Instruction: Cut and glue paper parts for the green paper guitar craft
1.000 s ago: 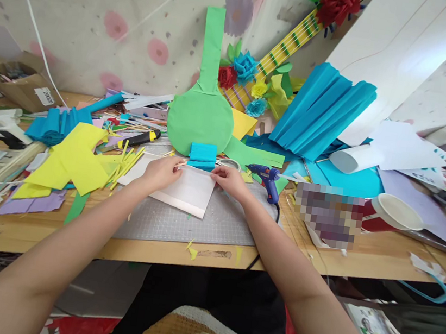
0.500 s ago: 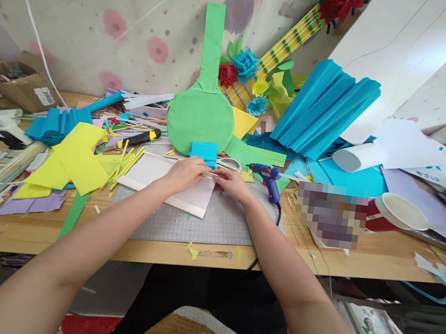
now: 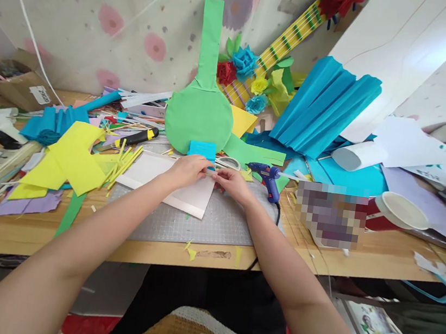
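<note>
My left hand (image 3: 190,171) and my right hand (image 3: 229,182) meet over the cutting mat (image 3: 182,227), fingertips pinched close together. Between them is a thin pale strip (image 3: 211,172), mostly covered by the fingers. Beneath my left hand and wrist lies a sheet of white card (image 3: 148,171) with a folded edge. Just beyond the fingers a blue paper piece (image 3: 202,150) rests against the base of a round green paper-covered shape (image 3: 199,120) with an upright neck. A purple glue gun (image 3: 267,179) lies right of my right hand, near a roll of white tape (image 3: 227,162).
Yellow paper (image 3: 72,158) and thin yellow strips (image 3: 127,165) lie on the left, with a utility knife (image 3: 139,137) behind. Pleated blue paper (image 3: 325,109) leans at back right. A paper cup (image 3: 397,214) lies tilted near the right side. The glue gun's cord (image 3: 278,215) hangs over the table edge.
The view has shifted slightly, so most things sit a little further left. Both hands keep their pinch in nearly the same place, with the fingertips slightly closer together.
</note>
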Tool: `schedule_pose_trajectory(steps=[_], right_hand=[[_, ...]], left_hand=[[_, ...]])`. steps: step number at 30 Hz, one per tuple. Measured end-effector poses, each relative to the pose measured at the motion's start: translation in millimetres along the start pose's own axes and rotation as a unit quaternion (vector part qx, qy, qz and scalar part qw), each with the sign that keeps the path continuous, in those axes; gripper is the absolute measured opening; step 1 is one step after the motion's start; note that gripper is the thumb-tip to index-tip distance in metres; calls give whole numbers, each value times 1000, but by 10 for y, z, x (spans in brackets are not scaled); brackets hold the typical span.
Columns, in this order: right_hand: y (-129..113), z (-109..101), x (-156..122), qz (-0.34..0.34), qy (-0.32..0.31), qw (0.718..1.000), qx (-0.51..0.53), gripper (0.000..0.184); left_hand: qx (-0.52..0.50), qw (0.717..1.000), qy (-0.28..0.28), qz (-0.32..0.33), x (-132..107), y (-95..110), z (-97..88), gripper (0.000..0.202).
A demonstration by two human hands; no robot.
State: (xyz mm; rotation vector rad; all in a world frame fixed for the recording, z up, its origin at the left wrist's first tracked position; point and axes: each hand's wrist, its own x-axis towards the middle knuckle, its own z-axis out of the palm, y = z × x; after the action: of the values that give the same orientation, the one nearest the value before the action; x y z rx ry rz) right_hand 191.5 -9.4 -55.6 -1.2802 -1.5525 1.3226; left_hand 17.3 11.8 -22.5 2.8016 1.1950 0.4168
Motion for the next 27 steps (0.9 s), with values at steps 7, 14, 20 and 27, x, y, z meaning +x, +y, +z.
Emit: schedule_pose_trajectory(steps=[7,14,20,27], right_hand=[[35,-20,20,-34,20,998,-50,26],[22,8,-2,-58,12,995,-81,33],[37,11,16,-71,44,996,-36,30],[15,12,5,-50,41,998,-22,16]], left_hand=[[-94,992,-86,-19,88,-150,-233,34],[-179,941,-278,-67,275,-318,-407,31],[-163,942,-288,-62,424,-414,-337,32],[-185,912,-362,-61,466,-385,-386,44]])
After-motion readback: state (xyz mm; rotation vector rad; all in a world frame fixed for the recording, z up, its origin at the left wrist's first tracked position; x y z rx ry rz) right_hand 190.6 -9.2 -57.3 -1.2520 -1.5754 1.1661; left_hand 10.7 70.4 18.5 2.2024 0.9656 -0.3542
